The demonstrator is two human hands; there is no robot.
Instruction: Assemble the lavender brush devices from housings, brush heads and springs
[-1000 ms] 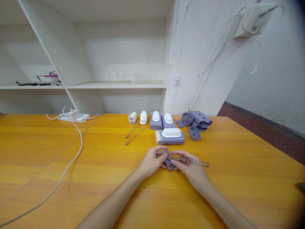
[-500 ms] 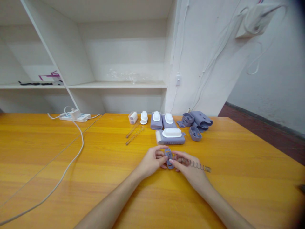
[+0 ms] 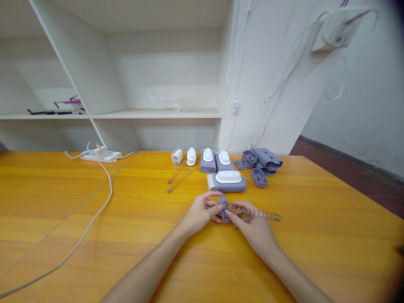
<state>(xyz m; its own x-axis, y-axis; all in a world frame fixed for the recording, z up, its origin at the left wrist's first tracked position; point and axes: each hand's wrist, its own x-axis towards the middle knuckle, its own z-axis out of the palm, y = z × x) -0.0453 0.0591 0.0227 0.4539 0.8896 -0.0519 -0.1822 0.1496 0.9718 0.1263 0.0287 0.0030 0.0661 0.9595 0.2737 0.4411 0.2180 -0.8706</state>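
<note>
My left hand (image 3: 203,212) pinches a small grey-blue oval plastic plate (image 3: 223,203) with slots in it, held just above the wooden table. From the right, my right hand (image 3: 252,223) is closed on a long metal coil spring (image 3: 267,215), its thumb tip against the plate. One end of the spring meets the plate; its free end sticks out to the right past the hand. My fingers partly hide the join between spring and plate. Beyond the hands lies a grey-blue case with a white oval piece (image 3: 228,176) on top.
Two more springs (image 3: 179,181) lie at the back left of the parts. White pieces (image 3: 191,156), grey-blue cases (image 3: 207,166), oval cups (image 3: 259,178) and folded covers (image 3: 268,159) stand along the back. A power strip (image 3: 102,156) with a white cable (image 3: 105,202) is on the left.
My right thumb and fingers have shifted slightly on the spring beside the plate. Both hands stay in nearly the same place; the view has moved a little.
</note>
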